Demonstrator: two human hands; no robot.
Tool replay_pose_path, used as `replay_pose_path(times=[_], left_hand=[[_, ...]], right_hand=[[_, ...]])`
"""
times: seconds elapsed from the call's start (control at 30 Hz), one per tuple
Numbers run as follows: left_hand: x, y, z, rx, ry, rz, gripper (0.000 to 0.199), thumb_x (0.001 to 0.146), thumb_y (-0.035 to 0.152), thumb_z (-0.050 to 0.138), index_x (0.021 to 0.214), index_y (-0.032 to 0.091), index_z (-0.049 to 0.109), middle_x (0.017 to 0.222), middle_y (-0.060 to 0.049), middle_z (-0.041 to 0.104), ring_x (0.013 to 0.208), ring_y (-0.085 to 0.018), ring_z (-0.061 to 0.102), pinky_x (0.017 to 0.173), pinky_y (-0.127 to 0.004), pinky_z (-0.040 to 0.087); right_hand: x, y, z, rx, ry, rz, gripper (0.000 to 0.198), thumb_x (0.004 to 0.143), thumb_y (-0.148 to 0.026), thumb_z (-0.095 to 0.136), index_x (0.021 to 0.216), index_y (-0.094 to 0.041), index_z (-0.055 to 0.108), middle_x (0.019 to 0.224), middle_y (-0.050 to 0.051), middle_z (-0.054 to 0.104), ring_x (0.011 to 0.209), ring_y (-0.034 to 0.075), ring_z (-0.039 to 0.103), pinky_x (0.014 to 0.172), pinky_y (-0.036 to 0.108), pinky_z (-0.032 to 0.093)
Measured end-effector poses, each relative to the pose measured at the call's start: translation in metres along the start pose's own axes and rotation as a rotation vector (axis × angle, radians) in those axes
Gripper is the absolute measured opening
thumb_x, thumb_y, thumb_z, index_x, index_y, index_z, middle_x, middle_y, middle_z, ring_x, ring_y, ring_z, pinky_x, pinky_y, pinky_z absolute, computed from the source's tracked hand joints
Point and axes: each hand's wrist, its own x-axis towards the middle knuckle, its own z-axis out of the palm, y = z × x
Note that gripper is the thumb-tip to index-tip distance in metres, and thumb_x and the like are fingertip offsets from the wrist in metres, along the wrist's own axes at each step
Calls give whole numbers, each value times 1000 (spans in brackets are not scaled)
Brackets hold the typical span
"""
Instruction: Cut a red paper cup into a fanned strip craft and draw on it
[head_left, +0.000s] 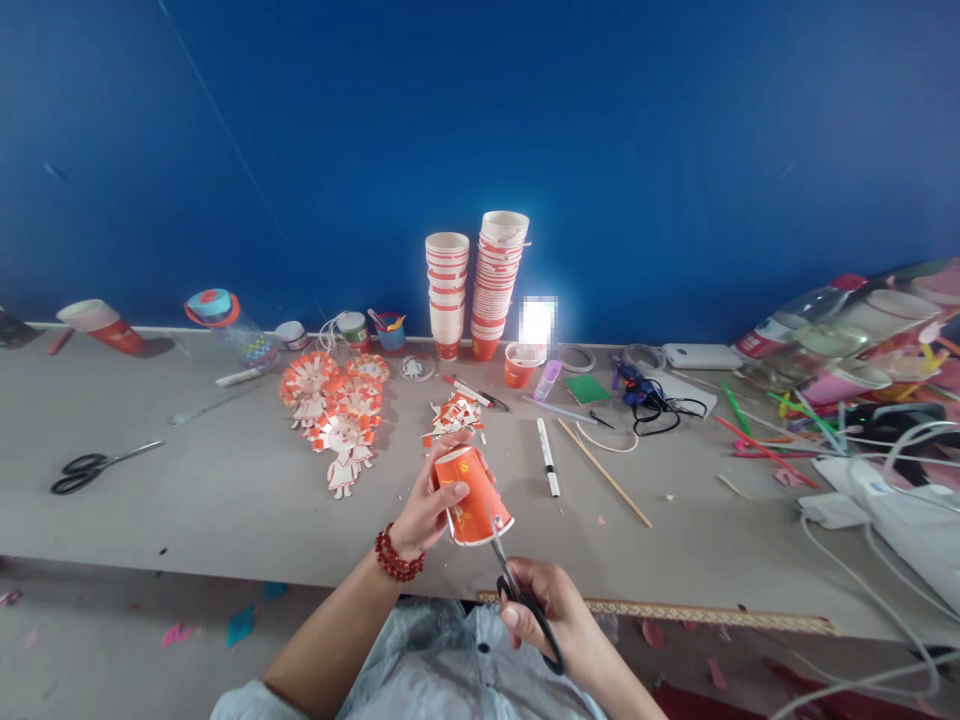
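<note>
Above the near side of the bench, my left fingers clasp an orange paper cup, and my right fingers grip black-handled scissors, blades at the cup's wide end.

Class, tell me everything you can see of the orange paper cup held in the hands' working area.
The paper cup looks like coated card, orange-red with yellow printing and a white rim. It is tilted upside down, its narrower base uppermost and its wide mouth downward, near the table's front edge. The left hand grips it, thumb across the side. Scissors in the right hand meet it near the rim; any cut's length is unclear.
</note>
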Motion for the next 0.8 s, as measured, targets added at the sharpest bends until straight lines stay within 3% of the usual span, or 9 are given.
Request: replay_pose_path(times=[0.8], left_hand=[[-1,0,0,46,17,-14,71,74,32,76,135,28,39,112,-8,60,100,-24,62,85,-40,54]], right_hand=[[0,0,0,-11,9,19,63,71,-80,58,66,-18,46,53,-5,41,47,11,46,45,20,31]])
